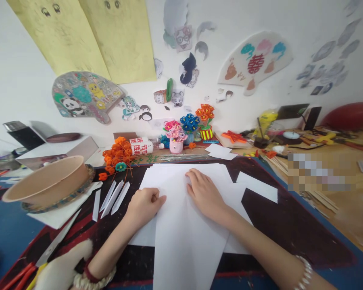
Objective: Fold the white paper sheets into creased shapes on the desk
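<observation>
A white sheet of paper (pixel 186 245) with a lengthwise crease lies in front of me, one end toward my body. Under it is a stack of white paper (pixel 169 173). My left hand (pixel 147 205) is curled into a loose fist with its thumb out, resting at the sheet's left edge; nothing shows in it. My right hand (pixel 204 193) lies on the sheet's far part, fingers stretched out and slightly bent. Several narrow folded paper strips (pixel 112 201) lie left of the stack. A cut paper piece (pixel 258 187) lies to its right.
Scissors (pixel 56 241) lie at the near left, beside a round tan basin (pixel 45 177). Orange craft flowers (pixel 117 153), a bottle (pixel 142 146) and a pink flower pot (pixel 178 143) stand or lie behind the stack. Wooden sticks (pixel 320 201) are at the right.
</observation>
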`<state>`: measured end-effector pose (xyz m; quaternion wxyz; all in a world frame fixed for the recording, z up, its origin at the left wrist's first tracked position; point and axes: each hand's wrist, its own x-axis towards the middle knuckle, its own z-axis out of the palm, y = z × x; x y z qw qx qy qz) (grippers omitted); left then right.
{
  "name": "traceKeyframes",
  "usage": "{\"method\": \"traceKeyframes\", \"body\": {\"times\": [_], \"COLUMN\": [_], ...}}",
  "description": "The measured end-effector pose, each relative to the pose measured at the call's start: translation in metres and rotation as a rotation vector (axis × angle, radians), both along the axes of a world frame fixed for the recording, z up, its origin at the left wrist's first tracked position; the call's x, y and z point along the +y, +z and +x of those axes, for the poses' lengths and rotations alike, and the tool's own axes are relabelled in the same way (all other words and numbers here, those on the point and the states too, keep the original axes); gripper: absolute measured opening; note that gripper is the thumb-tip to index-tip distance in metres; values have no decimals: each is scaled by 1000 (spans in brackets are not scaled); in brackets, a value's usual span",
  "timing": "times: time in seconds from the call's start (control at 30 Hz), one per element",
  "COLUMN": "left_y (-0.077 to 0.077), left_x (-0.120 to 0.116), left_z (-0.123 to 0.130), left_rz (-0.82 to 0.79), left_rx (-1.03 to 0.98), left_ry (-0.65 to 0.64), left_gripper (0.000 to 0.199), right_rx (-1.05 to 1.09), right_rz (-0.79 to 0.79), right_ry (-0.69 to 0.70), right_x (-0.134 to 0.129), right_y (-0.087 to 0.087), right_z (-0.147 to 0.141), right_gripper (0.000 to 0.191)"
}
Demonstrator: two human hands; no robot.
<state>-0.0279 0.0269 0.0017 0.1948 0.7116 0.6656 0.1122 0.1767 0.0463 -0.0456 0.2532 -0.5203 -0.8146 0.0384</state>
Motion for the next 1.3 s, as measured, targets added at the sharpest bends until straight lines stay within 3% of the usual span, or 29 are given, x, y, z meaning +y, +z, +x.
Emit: {"method": "traceKeyframes", "body": {"times": [0.37,0.5,0.73,0.83,1.03,1.3], "left_y": [-4,-4,-10,-13,-12,-9], "left_x": [-1,-5,-1,2,1,-2], "left_z": [-6,-7,-5,-5,-3,-1], "left_rz": [30,26,115,139,158,143], "left_rx": [-96,-158,-269,-284,-222,-146], "left_ry": [19,4,57,70,85,75], "left_gripper": [40,44,42,42,41,38], "right_rx": [40,154,288,198,-71,-169], "right_rz": [3,-21,-18,-36,-108,-170], "right_ry": [5,9,-13,17,39,10], "right_x": [1,3,1,-4,-7,-6], "right_y": [-4,-5,14,15,-2,-2], "right_z": [0,1,7,6,0,-2], "right_gripper": [28,27,24,30,50,54]}}
